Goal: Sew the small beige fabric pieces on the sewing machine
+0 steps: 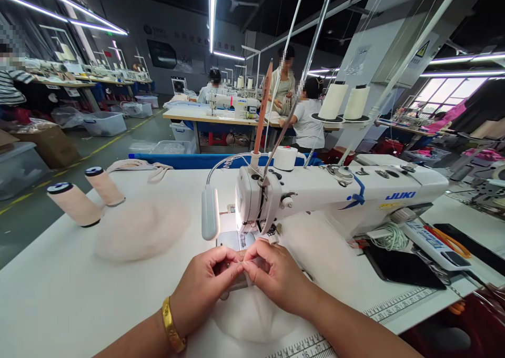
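Just in front of the needle area of a white sewing machine (pixel 315 190), my left hand (pixel 209 276) and my right hand (pixel 276 274) meet fingertip to fingertip. Each pinches the edge of a thin, sheer pale fabric piece (pixel 252 316), which hangs down below the fingers onto the white table. A gold bangle (pixel 172 324) circles my left wrist. The metal needle plate (pixel 229 241) lies directly beyond my fingers, lit by a small lamp (pixel 210 212). More sheer pale fabric (pixel 144 229) rests left of the machine, and another piece (pixel 319 247) lies under its arm.
Two peach thread cones (pixel 74 204) stand at the table's left edge. On the right lie a black phone (pixel 402 266), a coil of pale cord (pixel 390 237) and an orange-handled tool (pixel 452 242). A printed ruler (pixel 402 303) runs along the front edge. Co-workers sit and stand beyond.
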Tool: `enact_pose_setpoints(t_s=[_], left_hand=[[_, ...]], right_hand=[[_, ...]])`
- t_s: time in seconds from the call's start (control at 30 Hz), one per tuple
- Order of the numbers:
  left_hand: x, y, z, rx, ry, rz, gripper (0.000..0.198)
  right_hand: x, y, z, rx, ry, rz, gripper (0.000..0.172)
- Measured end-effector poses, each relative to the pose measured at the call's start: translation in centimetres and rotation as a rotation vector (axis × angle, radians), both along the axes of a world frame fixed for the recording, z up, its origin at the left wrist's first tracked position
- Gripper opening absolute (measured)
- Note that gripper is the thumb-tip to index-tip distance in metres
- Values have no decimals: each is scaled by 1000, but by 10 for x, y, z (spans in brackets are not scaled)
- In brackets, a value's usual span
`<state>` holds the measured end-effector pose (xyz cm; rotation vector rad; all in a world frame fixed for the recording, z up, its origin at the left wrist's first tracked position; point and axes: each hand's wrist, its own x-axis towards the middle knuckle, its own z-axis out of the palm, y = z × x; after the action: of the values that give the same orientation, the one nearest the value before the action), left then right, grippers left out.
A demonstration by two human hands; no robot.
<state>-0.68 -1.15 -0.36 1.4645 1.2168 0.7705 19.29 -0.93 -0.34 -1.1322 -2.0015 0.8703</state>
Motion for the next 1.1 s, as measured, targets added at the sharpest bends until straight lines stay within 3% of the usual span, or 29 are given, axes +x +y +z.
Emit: enact_pose_setpoints(t_s=[0.43,1.1], left_hand=[[-6,1,-4,165,64,-11,33],[-5,3,-2,142,60,-7,31]], right_hand=[[0,0,-1,-14,-9,-26,11],[1,2,2,-69,-19,-26,10]])
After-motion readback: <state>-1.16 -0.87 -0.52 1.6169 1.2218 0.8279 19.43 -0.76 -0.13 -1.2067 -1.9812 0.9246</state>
